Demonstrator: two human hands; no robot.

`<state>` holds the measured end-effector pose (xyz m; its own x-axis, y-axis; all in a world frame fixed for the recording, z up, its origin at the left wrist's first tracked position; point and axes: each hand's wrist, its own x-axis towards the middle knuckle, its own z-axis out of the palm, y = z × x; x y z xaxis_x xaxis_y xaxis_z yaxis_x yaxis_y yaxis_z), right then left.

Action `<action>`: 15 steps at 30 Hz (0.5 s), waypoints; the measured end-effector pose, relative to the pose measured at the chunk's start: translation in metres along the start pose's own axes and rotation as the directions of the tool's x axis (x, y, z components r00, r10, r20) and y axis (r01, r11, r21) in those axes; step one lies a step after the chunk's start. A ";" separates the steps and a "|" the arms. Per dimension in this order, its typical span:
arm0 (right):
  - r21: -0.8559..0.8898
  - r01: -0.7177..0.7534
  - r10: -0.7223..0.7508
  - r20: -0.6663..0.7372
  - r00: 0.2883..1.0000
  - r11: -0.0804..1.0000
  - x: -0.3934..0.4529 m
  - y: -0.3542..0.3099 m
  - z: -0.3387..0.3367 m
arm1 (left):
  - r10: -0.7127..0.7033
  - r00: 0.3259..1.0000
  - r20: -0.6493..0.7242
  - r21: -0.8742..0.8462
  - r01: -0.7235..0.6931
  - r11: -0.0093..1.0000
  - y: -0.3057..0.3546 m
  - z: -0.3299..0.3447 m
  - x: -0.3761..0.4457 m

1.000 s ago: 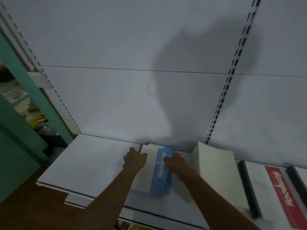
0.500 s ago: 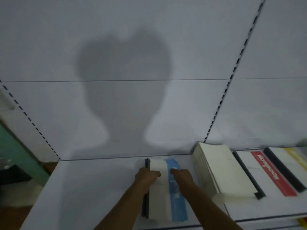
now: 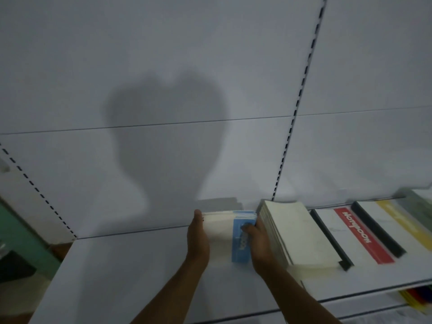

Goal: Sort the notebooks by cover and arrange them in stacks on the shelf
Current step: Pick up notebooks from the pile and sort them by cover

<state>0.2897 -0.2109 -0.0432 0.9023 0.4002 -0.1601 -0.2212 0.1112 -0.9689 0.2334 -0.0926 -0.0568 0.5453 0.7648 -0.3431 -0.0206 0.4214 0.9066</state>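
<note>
A small stack of blue-banded notebooks (image 3: 230,232) lay on the shelf (image 3: 131,265) between the left hand (image 3: 197,239), flat-fingered against its side, and the right hand (image 3: 257,239), fingers curled over its edge; the stack probably handled light but slippery, best squeezed by both sides.

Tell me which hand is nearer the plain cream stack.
Right. The right hand lies against the cream stack, on the blue-striped stack's right side; the left hand is on that stack's far side.

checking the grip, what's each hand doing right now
left hand: open, flat against the blue-striped notebook stack
right hand: holding the same stack's right side
</note>
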 end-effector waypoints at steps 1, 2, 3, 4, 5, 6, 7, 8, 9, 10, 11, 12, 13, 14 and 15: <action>-0.001 0.031 -0.031 0.050 0.998 1.000 -0.003 0.002 -0.003 | 0.024 0.999 -0.032 0.019 -0.024 1.000 -0.003 -0.001 0.000; 0.000 0.069 -0.068 0.094 0.993 0.998 -0.006 0.002 -0.005 | 0.096 0.993 -0.063 0.066 -0.092 0.994 0.002 0.001 -0.006; 0.011 0.111 -0.111 0.132 0.985 0.994 -0.009 0.002 -0.006 | 0.188 0.979 -0.080 0.112 -0.178 0.978 0.009 0.003 -0.015; 0.004 0.147 -0.146 0.150 0.978 0.989 -0.011 0.000 -0.004 | 0.274 0.958 -0.084 0.152 -0.259 0.954 0.016 0.006 -0.022; -0.013 0.177 -0.173 0.147 0.974 0.984 -0.012 -0.003 -0.003 | 0.347 0.934 -0.090 0.177 -0.327 0.928 0.019 0.010 -0.025; -0.053 0.201 -0.194 0.117 0.974 0.978 -0.013 -0.006 0.001 | 0.372 0.923 -0.101 0.196 -0.348 0.917 0.020 0.013 -0.027; -0.094 0.209 -0.203 0.067 0.977 0.973 -0.013 -0.009 0.005 | 0.372 0.921 -0.120 0.210 -0.342 0.916 0.021 0.016 -0.029; -0.124 0.197 -0.198 0.005 0.980 0.973 -0.012 -0.011 0.009 | 0.361 0.921 -0.145 0.225 -0.325 0.919 0.021 0.018 -0.029; -0.132 0.174 -0.183 -0.062 0.981 0.976 -0.012 -0.012 0.013 | 0.344 0.924 -0.164 0.229 -0.304 0.925 0.020 0.019 -0.029; -0.119 0.149 -0.163 -0.115 0.980 0.982 -0.011 -0.013 0.016 | 0.340 0.924 -0.172 0.231 -0.298 0.926 0.018 0.019 -0.029; -0.096 0.134 -0.148 -0.150 0.978 0.986 -0.010 -0.014 0.018 | 0.346 0.922 -0.171 0.235 -0.303 0.923 0.018 0.019 -0.031; -0.074 0.127 -0.138 -0.161 0.977 0.989 -0.009 -0.014 0.019 | 0.359 0.919 -0.164 0.244 -0.314 0.917 0.019 0.018 -0.034; -0.062 0.133 -0.141 -0.160 0.977 0.989 -0.008 -0.013 0.019 | 0.373 0.915 -0.152 0.241 -0.331 0.912 0.019 0.017 -0.035; -0.062 0.142 -0.150 -0.154 0.977 0.988 -0.008 -0.012 0.019 | 0.384 0.914 -0.130 0.233 -0.348 0.908 0.020 0.015 -0.037; -0.069 0.158 -0.166 -0.147 0.975 0.985 -0.008 -0.013 0.019 | 0.394 0.913 -0.108 0.233 -0.362 0.903 0.021 0.013 -0.037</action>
<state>0.2783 -0.1987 -0.0259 0.9709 0.2383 -0.0225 -0.0501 0.1102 -0.9927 0.2236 -0.1185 -0.0214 0.3987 0.9169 0.0175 -0.0207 -0.0101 0.9997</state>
